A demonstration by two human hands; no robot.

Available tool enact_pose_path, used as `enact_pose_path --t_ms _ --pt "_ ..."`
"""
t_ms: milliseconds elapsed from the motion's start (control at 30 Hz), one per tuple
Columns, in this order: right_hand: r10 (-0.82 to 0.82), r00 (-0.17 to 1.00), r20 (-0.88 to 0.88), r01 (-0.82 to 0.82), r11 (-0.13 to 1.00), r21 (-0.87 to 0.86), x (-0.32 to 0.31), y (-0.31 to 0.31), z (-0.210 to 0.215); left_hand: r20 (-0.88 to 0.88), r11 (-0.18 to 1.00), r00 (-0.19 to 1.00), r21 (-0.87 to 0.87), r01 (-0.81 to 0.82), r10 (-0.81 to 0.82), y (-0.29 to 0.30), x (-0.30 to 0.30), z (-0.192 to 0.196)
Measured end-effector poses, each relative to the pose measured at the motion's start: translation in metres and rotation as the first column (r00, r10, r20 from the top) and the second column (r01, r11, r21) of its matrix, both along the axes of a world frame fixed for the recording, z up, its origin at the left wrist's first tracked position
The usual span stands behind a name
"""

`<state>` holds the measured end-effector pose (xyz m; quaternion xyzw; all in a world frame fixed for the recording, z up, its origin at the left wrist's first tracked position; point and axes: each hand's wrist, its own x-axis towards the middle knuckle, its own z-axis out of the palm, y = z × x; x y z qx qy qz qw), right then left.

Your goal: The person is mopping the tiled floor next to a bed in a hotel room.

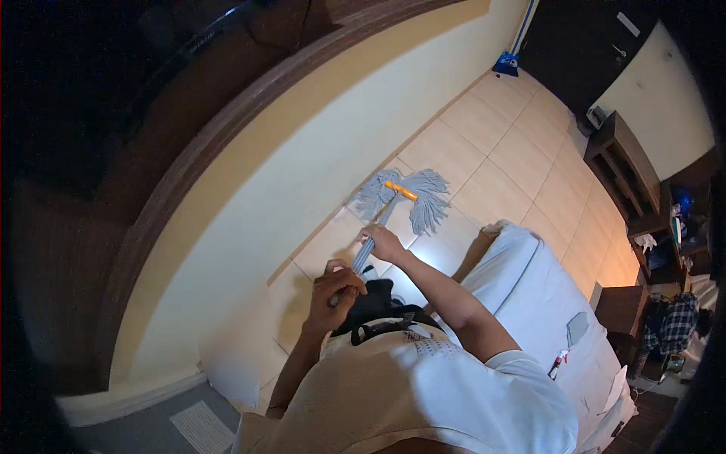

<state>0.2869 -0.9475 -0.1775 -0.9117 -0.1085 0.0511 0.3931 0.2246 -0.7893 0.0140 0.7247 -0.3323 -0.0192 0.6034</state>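
Observation:
A string mop [429,200] with grey strands and an orange clamp rests on the tiled floor, close against the wall on the left. Its striped handle slants back toward my body. My right hand [382,242] wraps round the handle partway down, nearer the mop head. Higher up, close to my waist, my left hand [334,296] is closed on the upper end of the same handle. The strands lie spread to both sides of the clamp.
A bed with a pale sheet [503,284] stands to my right, carrying a spray bottle [559,364] and a grey cloth [577,330]. A blue broom [507,63] leans at the far wall near a dark door [578,45]. Wooden shelves [626,170] line the right. A grey mat [162,420] lies lower left.

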Motion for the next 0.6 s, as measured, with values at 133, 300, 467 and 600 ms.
enact_pose_path --t_ms 133,300,467,600 --pt "0.070 0.996 0.052 -0.070 0.998 -0.001 0.030 0.000 0.001 0.025 0.999 1.000 -0.046 -0.004 0.005 0.003 0.035 0.002" --pt "0.077 0.996 0.038 -0.077 0.997 0.015 0.069 0.008 0.000 -0.070 0.983 0.997 -0.181 0.016 -0.029 0.018 0.077 -0.003" --pt "0.044 0.999 0.017 -0.043 0.995 -0.088 0.090 -0.009 -0.006 -0.030 0.987 0.994 -0.121 0.105 -0.109 0.008 0.099 -0.024" --pt "0.027 1.000 0.002 -0.026 0.980 -0.199 0.106 -0.047 -0.014 -0.013 0.991 0.994 -0.079 0.111 -0.112 -0.026 0.108 -0.039"
